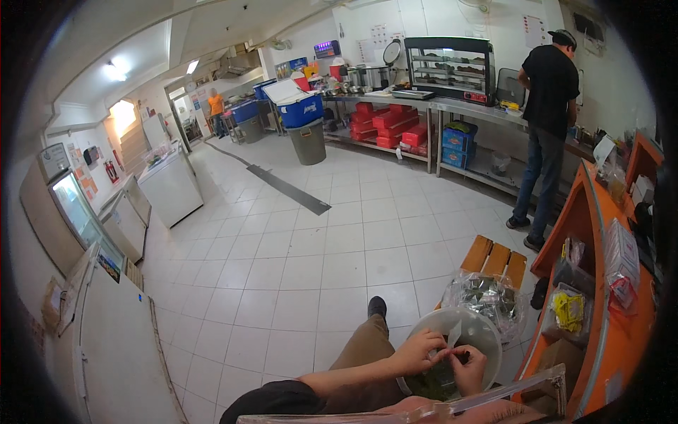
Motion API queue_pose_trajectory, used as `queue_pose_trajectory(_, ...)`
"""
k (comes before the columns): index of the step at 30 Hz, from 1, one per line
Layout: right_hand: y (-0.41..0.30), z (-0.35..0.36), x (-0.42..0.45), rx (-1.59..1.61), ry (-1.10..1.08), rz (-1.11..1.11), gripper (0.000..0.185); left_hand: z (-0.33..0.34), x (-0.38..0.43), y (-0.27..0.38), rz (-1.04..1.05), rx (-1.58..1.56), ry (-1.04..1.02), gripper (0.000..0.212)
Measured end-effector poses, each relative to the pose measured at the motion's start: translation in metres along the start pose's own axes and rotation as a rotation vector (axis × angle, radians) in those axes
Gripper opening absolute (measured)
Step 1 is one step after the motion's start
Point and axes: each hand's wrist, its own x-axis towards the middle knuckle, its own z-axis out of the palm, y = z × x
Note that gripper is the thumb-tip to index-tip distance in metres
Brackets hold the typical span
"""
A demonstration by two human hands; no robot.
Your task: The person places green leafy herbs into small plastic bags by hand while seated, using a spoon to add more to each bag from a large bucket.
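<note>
My left hand (pixel 421 351) and my right hand (pixel 468 369) meet over a round translucent plastic tub (pixel 496 339) in front of my lap. Between their fingertips is pinched a small clear plastic bag (pixel 454 335), its upper end sticking up. What the bag contains is too small to tell. Dark green matter (pixel 431 386) lies inside the tub, partly hidden by my hands and forearm. Just beyond the tub, a large clear plastic bag (pixel 484 299) full of small packets rests at the near end of a wooden slatted stool (pixel 492 259).
On the right stands an orange shelf unit (pixel 609 339) holding yellow packets (pixel 568 311). A person in black (pixel 551 90) stands at a steel counter (pixel 365 97); another in orange (pixel 215 106) is far back. White freezers (pixel 122 344) line the left. A dark strip (pixel 288 189) crosses the tiled floor.
</note>
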Motion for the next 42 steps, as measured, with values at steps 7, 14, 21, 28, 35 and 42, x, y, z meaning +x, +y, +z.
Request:
queue_pose_trajectory(7,-0.015,0.013,0.0,-0.173,0.027,-0.081,0.011,0.001,0.002,0.009,0.197,0.449,0.183,0.015)
queue_pose_trajectory(14,-0.018,0.006,0.004,-0.399,0.232,-0.064,0.005,-0.005,0.004,0.003,0.151,0.501,0.257,0.014)
queue_pose_trajectory(21,-0.026,0.005,-0.004,-0.437,0.004,-0.232,0.038,0.001,0.004,-0.004,0.316,0.274,0.024,0.023)
queue_pose_trajectory(28,-0.014,0.004,-0.002,-0.328,-0.067,-0.132,0.024,-0.008,0.007,-0.011,0.24,0.326,-0.202,0.059)
queue_pose_trajectory(35,0.056,0.01,0.006,-0.006,-0.112,0.456,0.023,0.003,0.003,-0.037,0.069,-0.178,0.298,0.055)
queue_pose_trajectory(42,0.062,0.051,-0.003,-0.261,-0.673,-0.237,0.027,0.007,-0.001,-0.048,0.017,-0.364,0.327,0.065)
